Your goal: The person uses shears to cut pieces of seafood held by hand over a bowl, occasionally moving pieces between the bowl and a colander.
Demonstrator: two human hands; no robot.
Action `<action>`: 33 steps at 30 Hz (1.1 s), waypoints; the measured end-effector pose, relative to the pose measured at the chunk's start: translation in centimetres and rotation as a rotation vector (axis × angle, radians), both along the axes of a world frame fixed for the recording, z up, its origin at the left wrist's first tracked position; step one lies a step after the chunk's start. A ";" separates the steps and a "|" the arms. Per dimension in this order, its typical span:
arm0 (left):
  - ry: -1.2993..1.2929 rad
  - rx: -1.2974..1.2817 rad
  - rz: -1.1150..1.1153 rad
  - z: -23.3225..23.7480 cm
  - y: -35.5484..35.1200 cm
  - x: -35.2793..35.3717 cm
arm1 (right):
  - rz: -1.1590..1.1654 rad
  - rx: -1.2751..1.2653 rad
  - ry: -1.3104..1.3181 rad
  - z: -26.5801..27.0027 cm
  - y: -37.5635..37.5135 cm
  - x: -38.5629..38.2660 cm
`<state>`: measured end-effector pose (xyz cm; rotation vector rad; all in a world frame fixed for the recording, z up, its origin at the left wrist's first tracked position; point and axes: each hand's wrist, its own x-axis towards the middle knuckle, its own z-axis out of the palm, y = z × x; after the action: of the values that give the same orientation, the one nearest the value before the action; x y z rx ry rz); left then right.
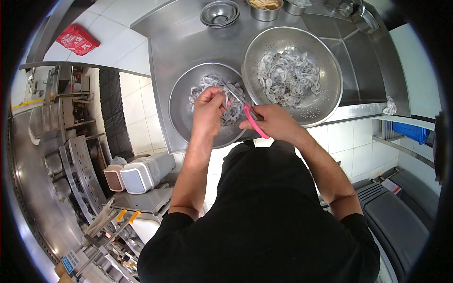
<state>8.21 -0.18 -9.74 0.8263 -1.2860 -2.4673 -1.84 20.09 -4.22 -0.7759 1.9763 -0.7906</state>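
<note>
Over the steel bowl (181, 121), my left hand (209, 111) pinches a piece of the grey, shrimp-like food (207, 85) that lies in it. My right hand (273, 123) is closed on scissors with pink handles (255, 123); their blades point up and left toward my left fingertips. The food in the bowl is partly hidden by my hands. To the right, a large perforated colander (330, 70) holds more of the same grey pieces (289, 78), its rim close against the bowl's.
Nested small steel bowls (219, 13) and a steel container with yellowish food (265, 10) stand at the counter's back. A sink (365, 66) is right of the colander. Bins (137, 178) stand lower left. A red packet (78, 40) lies upper left.
</note>
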 end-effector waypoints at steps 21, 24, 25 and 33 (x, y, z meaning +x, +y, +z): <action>-0.086 0.009 -0.113 0.1 -1.2 1.5 | 0.047 0.005 0.010 -0.4 -1.0 -0.1; -0.082 0.012 -0.103 -0.1 -1.3 1.6 | 0.053 -0.016 0.009 -1.2 -1.0 -0.2; -0.071 0.015 -0.102 0.0 -1.3 1.6 | 0.068 -0.011 0.002 -1.1 -1.1 -0.3; -0.124 -0.055 -0.240 0.2 -1.5 2.2 | 0.094 -0.026 -0.003 -1.0 -1.7 -0.4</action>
<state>10.41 -1.70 -9.52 0.8692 -1.5738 -2.5816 -2.27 18.35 -5.26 -0.8757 1.9159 -0.7625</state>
